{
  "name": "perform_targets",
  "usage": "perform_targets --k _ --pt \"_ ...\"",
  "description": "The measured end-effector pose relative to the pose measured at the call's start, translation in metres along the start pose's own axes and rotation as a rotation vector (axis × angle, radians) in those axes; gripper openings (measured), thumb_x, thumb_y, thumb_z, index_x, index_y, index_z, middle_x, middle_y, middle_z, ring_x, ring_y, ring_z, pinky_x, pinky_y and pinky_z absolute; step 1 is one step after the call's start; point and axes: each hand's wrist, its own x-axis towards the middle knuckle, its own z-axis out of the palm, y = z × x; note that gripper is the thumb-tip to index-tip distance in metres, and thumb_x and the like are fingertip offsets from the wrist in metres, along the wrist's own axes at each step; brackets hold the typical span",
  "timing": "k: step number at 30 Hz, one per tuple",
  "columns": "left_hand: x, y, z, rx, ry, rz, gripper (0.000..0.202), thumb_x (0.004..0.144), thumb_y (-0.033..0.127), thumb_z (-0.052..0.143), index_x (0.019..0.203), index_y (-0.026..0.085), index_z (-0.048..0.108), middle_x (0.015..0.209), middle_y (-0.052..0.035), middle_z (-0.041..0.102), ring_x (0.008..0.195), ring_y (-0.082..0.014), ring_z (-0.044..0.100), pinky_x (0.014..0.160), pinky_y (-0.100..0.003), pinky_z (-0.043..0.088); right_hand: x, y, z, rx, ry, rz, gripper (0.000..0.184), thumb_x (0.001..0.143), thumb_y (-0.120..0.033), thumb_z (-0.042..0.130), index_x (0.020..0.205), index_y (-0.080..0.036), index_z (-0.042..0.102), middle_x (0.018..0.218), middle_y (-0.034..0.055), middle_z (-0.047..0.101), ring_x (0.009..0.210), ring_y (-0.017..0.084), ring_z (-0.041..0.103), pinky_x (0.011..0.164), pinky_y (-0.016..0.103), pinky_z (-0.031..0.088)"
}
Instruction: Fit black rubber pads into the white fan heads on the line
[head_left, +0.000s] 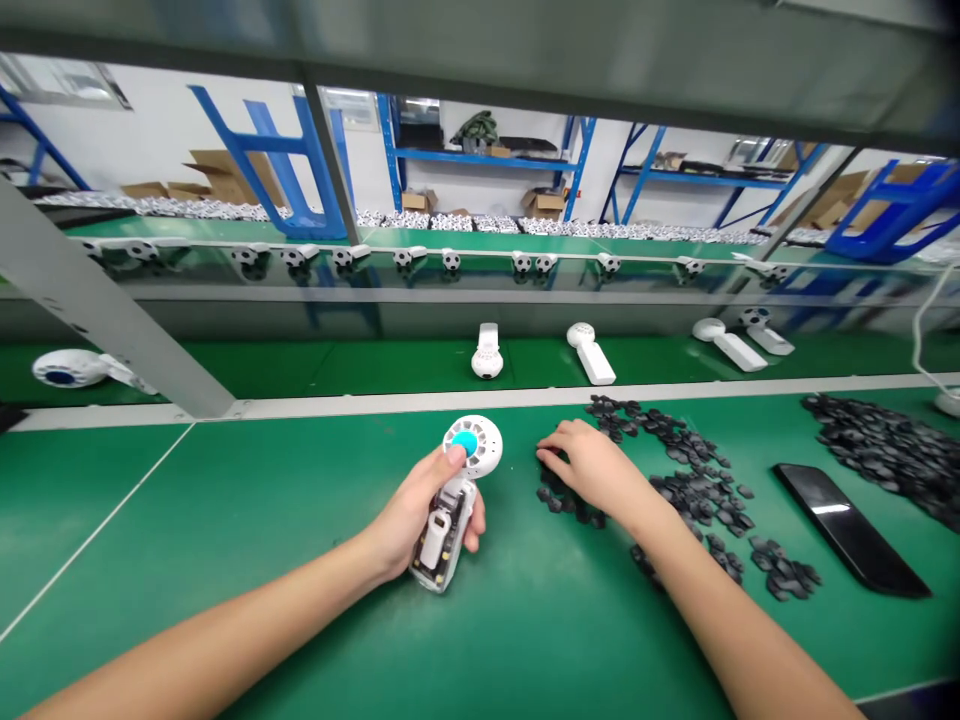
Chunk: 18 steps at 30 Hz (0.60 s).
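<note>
My left hand (409, 515) is wrapped round a white handheld fan (480, 447). The fan's round head with a turquoise centre points up, and my thumb lies on it. Its handle is uncovered, showing dark inner parts and a white piece. To the right, my right hand (592, 470) is over small black parts (559, 492) lying loose on the green table. Its thumb and fingers are curled close together at the fingertips; whatever may be between them is hidden.
More small black parts (701, 500) spread rightward, with a larger heap (892, 450) at the far right. A black tray (847, 530) lies between. Beyond the pale rail (360, 402), several white fans (592, 355) rest on a green belt (360, 370). A slanted metal post (112, 300) stands left.
</note>
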Motion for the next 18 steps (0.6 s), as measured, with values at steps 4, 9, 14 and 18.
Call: perform_targets --k 4,9,14,18 --pt "0.001 0.002 -0.006 -0.076 -0.011 0.072 0.048 0.084 0.042 0.079 0.116 0.021 0.050 0.102 -0.0104 0.075 0.065 -0.0205 0.072 0.049 -0.028 0.059 0.001 -0.011 0.000 0.038 0.141 0.047 0.022 0.100 -0.027 0.061 0.090 -0.020 0.079 0.094 0.0087 0.070 0.092 0.025 0.065 0.078 0.035 0.052" --pt "0.008 0.000 -0.013 -0.146 0.102 0.027 0.050 0.089 0.059 0.066 0.113 0.021 0.046 0.084 -0.0030 0.069 0.044 -0.0122 0.057 0.037 -0.023 0.048 -0.006 -0.035 -0.001 0.539 0.060 0.183 0.021 0.097 -0.037 0.067 0.086 -0.023 0.077 0.075 0.0020 0.068 0.066 0.018 0.064 0.065 0.031 0.051" --pt "0.010 -0.009 -0.015 -0.065 0.123 0.083 0.047 0.091 0.048 0.071 0.121 0.026 0.042 0.085 0.0010 0.066 0.056 -0.0165 0.067 0.048 -0.025 0.053 -0.016 -0.071 -0.005 1.052 -0.135 0.286 0.019 0.094 -0.040 0.071 0.092 -0.021 0.068 0.088 0.0042 0.078 0.081 0.021 0.076 0.074 0.030 0.061" --pt "0.008 -0.011 -0.015 0.061 0.091 0.039 0.055 0.094 0.054 0.070 0.130 0.030 0.037 0.088 0.0018 0.063 0.062 -0.0176 0.068 0.055 -0.029 0.055 -0.018 -0.088 0.003 1.039 -0.008 0.166 0.014 0.094 -0.035 0.073 0.089 -0.022 0.070 0.087 0.0013 0.076 0.082 0.017 0.074 0.077 0.026 0.060"
